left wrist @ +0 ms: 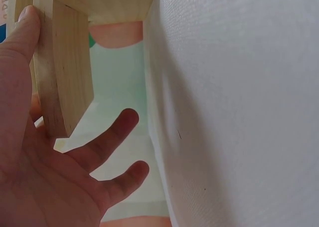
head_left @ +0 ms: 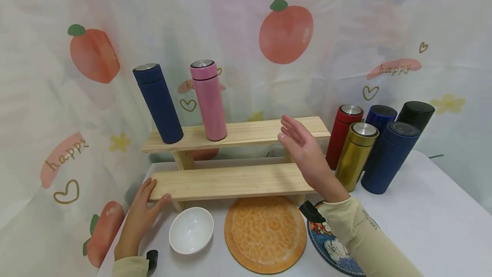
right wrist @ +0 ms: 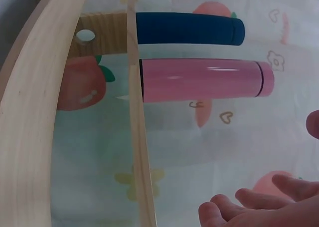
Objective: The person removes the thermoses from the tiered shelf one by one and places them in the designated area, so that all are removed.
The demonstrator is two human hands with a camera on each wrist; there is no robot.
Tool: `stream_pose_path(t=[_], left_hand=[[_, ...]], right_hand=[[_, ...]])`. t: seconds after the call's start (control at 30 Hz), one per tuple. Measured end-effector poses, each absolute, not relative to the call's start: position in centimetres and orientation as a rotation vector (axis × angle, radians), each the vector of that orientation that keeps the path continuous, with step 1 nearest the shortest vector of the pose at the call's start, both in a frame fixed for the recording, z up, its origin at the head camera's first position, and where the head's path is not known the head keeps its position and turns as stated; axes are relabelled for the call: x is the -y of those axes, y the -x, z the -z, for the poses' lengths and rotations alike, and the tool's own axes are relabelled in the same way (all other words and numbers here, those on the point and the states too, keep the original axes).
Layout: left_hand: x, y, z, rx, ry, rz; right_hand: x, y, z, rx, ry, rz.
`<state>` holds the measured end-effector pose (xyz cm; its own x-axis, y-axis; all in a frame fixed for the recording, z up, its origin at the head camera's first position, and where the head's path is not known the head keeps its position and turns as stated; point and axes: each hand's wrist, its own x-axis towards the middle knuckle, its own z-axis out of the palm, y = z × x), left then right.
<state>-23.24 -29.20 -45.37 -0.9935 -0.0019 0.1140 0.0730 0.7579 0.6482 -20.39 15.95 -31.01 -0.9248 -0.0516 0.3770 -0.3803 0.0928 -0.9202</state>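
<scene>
At the left end of the lower shelf of a two-tier wooden rack [head_left: 230, 181], my left hand [head_left: 140, 213] rests with its thumb on the plank. In the left wrist view, two extended fingers [left wrist: 112, 137] reach past the plank's end. My right hand [head_left: 307, 153] hovers with nothing in it near the rack's right side, fingers extended. A dark blue thermos [head_left: 159, 104] and a pink thermos [head_left: 209, 101] stand on the upper shelf. Right of that hand is a group of thermoses, with a red one [head_left: 344, 134] and a gold one [head_left: 356, 157] nearest.
Behind those stand a shiny blue thermos [head_left: 380, 116], a black one [head_left: 417, 112] and another dark blue one [head_left: 390, 159]. Before the rack lie a white bowl [head_left: 191, 231], a round bread-patterned mat [head_left: 265, 234] and a blue patterned mat [head_left: 326, 249], partly under my right sleeve.
</scene>
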Motion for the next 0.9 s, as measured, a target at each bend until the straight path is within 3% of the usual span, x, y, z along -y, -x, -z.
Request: stream_pose_path(t=[0.9], left_hand=[[29.4,23.6,45.3,2.847,0.05,1.087]], right_hand=[[-10.6,26.8,27.5,2.225,-0.47,-2.094]])
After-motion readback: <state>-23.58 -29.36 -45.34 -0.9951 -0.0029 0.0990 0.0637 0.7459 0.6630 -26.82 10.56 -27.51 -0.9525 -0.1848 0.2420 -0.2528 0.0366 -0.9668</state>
